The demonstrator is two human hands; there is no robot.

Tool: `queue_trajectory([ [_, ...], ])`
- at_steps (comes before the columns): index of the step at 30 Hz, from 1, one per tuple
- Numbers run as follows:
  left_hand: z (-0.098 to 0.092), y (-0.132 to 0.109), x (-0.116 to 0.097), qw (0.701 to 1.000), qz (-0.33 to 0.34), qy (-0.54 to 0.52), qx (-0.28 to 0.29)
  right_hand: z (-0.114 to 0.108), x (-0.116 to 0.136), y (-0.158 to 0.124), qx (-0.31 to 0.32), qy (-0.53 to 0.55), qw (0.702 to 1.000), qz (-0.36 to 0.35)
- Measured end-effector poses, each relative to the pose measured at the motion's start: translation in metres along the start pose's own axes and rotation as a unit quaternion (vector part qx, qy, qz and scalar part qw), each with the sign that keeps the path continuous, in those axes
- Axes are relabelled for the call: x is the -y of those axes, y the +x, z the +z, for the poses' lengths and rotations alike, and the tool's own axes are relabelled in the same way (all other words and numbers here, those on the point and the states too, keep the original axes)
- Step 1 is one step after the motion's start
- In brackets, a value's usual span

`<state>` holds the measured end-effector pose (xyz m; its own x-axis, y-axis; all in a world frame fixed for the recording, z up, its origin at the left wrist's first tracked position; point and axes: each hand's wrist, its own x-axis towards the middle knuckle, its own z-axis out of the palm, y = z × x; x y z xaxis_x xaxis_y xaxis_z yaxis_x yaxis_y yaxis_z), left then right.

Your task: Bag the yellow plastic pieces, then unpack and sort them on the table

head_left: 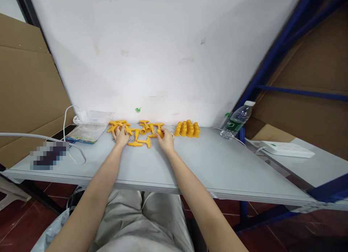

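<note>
Several yellow T-shaped pieces (137,134) lie loosely on the grey table, some with small metal chains. At the left end of this pile is my left hand (121,136), its fingers bent over the yellow pieces and touching them; whether it grips one is hidden. My right hand (166,140) is at the pile's right end, fingers closed round a yellow piece (160,133). Just right of that hand, yellow cup-shaped pieces (189,129) stand upright in close rows near the white wall.
On the left of the table (217,172) are a clear plastic bag (88,131), a white cable (64,125) and a dark blurred item (50,156). A water bottle (237,122) leans at the right. Beyond it sits a white power strip (288,149).
</note>
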<state>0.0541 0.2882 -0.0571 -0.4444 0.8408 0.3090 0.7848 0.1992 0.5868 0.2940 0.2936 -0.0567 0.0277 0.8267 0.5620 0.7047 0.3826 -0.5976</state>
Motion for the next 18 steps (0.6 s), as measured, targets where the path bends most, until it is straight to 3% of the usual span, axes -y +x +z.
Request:
queue_trajectory([
  [6,0.001,0.007,0.002,0.999,0.009,-0.01,0.045,-0.004,-0.003,0.002,-0.011,-0.03,0.998,0.049],
  [9,-0.001,0.008,0.002,0.999,0.018,-0.012,0.032,-0.014,-0.009,0.009,-0.036,-0.035,0.994,0.101],
  [14,-0.005,0.011,0.006,0.998,0.044,-0.036,-0.013,-0.038,-0.033,0.024,-0.142,-0.017,0.969,0.202],
  [18,-0.006,0.012,0.007,0.997,0.059,-0.047,-0.006,-0.05,-0.059,0.029,-0.225,-0.002,0.939,0.26],
])
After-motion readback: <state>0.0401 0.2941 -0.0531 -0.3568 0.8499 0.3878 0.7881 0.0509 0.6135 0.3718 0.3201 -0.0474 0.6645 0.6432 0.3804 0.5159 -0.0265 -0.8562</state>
